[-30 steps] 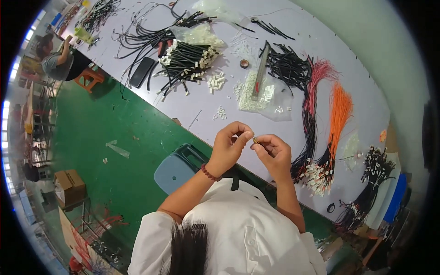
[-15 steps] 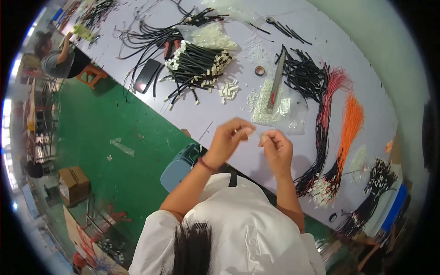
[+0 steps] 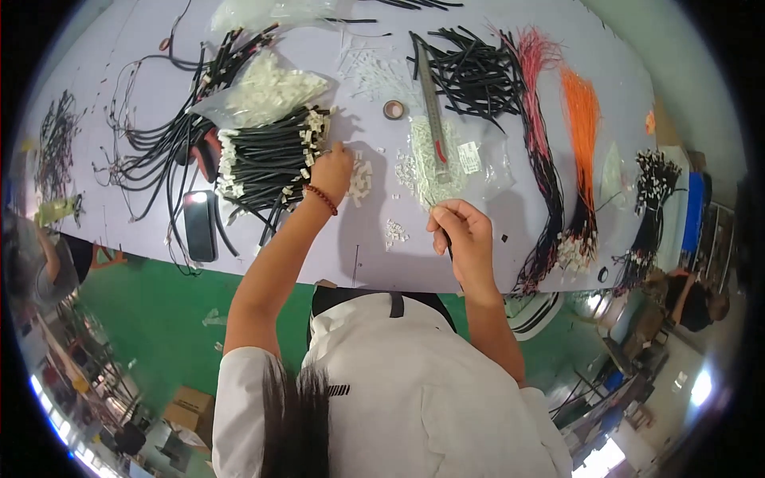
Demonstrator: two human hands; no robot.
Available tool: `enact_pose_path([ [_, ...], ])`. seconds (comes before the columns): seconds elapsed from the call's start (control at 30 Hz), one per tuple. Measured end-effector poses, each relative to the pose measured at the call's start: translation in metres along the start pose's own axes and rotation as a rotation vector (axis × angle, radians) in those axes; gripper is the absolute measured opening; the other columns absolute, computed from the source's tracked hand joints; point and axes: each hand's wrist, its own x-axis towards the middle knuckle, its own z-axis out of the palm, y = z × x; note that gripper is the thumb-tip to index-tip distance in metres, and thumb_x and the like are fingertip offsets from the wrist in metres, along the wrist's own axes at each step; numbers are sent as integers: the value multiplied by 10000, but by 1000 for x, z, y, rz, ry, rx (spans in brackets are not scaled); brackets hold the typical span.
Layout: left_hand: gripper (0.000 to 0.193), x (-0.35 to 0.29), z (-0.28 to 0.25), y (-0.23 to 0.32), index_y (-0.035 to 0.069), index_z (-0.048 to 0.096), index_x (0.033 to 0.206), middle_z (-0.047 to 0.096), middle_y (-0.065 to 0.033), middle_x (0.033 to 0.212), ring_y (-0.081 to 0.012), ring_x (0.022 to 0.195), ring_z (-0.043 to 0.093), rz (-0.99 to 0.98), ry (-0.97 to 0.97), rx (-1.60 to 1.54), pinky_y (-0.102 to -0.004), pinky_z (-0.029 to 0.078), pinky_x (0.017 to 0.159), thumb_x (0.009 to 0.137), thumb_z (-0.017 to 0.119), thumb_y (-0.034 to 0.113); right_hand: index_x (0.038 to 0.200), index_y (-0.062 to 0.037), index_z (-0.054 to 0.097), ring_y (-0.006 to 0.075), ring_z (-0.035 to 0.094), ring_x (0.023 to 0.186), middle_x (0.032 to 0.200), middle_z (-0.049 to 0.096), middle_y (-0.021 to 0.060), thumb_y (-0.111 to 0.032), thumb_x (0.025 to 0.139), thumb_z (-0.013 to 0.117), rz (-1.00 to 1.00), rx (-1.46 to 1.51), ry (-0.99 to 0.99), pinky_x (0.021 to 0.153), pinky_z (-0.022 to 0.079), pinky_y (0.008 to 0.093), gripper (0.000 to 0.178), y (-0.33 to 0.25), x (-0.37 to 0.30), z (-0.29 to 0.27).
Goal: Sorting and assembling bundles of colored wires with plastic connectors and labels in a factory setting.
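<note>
Your right hand [image 3: 466,231] pinches a thin black piece [image 3: 449,241] between thumb and fingers, just in front of the clear bag of small white parts [image 3: 434,187]; its exact kind is too small to tell. Your left hand [image 3: 332,169] is now out at the right edge of the black tube bundle [image 3: 267,151], fingers bent by the white end connectors [image 3: 315,127]; can't tell whether it grips one or only touches. Change: a second ago both hands met at the fingertips, half a second ago they were just apart, now they're well apart. Looks like joint fingertip work has given way to separate holding and reaching. Farther out: loose white connectors [image 3: 360,183] just right of the left hand, small white bits [image 3: 394,233] between your hands, metal ruler [image 3: 431,103] on the bag, phone [image 3: 200,227] left of the bundle's near side.
</note>
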Motion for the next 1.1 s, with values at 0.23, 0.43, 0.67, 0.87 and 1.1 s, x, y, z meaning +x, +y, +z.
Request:
enact_pose_path([
  [0.23, 104, -16, -71, 32, 6, 565, 887, 613, -111, 965, -200, 652, 637, 21, 140, -697, -272, 521, 581, 806, 618, 44, 862, 33, 587, 80, 456, 472, 687, 574, 68, -53, 862, 543, -15, 43, -16, 436, 377, 215, 97, -14, -17, -3],
  [0.43, 257, -62, -154, 103, 18, 560, 1037, 575, -58, 932, -98, 801, 576, -71, 12, -1631, -217, 507, 657, 799, 650, -23, 861, 34, 587, 79, 466, 481, 695, 584, 69, -63, 855, 564, -57, 22, -64, 443, 384, 211, 101, -30, -44, -24],
  [0.67, 213, -84, -182, 156, 9, 600, 1033, 536, -56, 962, -99, 828, 544, 42, -20, -1777, -210, 483, 662, 823, 636, 17, 875, 30, 591, 83, 538, 594, 757, 611, 75, -4, 831, 584, -425, -156, -106, 513, 427, 193, 56, -35, -79, -51],
  [0.87, 160, -98, -200, 188, 6, 593, 975, 534, -76, 970, -126, 871, 523, 132, 35, -1754, -229, 463, 700, 820, 620, -24, 889, 25, 599, 130, 597, 715, 815, 630, 107, 103, 746, 623, -903, -411, -10, 615, 482, 231, 166, -47, -104, -72],
  [1.1, 195, -100, -211, 214, 7, 593, 959, 540, -95, 965, -174, 894, 531, 286, 87, -1636, -282, 461, 765, 782, 643, -58, 907, 14, 600, 193, 637, 696, 806, 634, 122, 142, 683, 623, -1071, -446, 39, 603, 517, 266, 259, -59, -120, -94],
])
